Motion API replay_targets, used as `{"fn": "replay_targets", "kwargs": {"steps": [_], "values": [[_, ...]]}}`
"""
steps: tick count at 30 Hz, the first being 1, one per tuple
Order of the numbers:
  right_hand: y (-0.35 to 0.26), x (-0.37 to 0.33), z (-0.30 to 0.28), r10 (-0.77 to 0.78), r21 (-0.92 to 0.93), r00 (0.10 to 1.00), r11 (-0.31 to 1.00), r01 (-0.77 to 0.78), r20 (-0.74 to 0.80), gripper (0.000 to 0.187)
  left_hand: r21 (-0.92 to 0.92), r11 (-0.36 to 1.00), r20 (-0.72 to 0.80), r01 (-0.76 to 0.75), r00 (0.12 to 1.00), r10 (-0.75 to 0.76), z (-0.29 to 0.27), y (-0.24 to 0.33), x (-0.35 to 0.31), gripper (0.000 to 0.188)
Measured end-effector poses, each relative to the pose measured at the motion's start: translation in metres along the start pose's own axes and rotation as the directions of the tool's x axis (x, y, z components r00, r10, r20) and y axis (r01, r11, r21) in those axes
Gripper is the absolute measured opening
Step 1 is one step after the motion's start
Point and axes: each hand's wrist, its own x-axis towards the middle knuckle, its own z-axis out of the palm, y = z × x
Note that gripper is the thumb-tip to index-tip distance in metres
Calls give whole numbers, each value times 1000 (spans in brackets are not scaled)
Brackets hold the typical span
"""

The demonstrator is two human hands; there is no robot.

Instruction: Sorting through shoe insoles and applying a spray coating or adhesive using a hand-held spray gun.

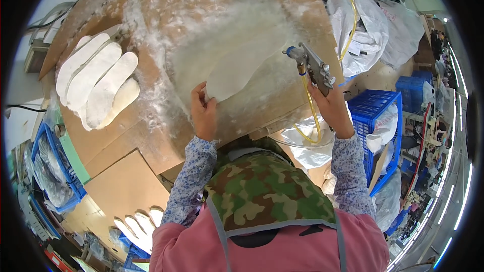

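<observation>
A white insole (237,73) lies tilted across the fuzzy, whitened part of the cardboard-covered table (126,138). Its near end is pinched between the thumb and fingers of my left hand (204,116). My right hand (333,111) is wrapped around the handle of a metal spray gun (316,65), whose blue-ringed nozzle points left toward the insole's far end. From the gun a yellow hose (313,116) loops down near my right wrist. A fan of several white insoles (96,78) rests on the left of the table.
White fluffy residue (159,85) coats much of the cardboard. Blue crates (373,108) with plastic bags stand to the right, and another blue crate (75,184) is at the left. White sacks (398,30) sit at the back right. More insoles (138,226) lie at the lower left.
</observation>
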Motion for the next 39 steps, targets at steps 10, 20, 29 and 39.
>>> {"fn": "replay_targets", "kwargs": {"steps": [10, 20, 29, 39], "values": [[33, 19, -18, -85, -73, 985, 994, 75, -149, 25, 17, 1000, 24, -14, 1000, 14, 0, -11, 1, 47], [30, 28, -72, 358, 602, 906, 680, -418, 226, 39, -47, 999, 62, -8, 998, 11, 0, 1, -1, 43], [-1, 27, -46, 217, 463, 936, 824, -327, 276, 38, -61, 998, 47, 4, 999, -1, 2, 9, -2, 42], [-37, -2, 16, 101, 141, 908, 975, -171, 406, 27, -13, 1000, -40, -25, 999, 24, -2, -13, 2, 42]]}}
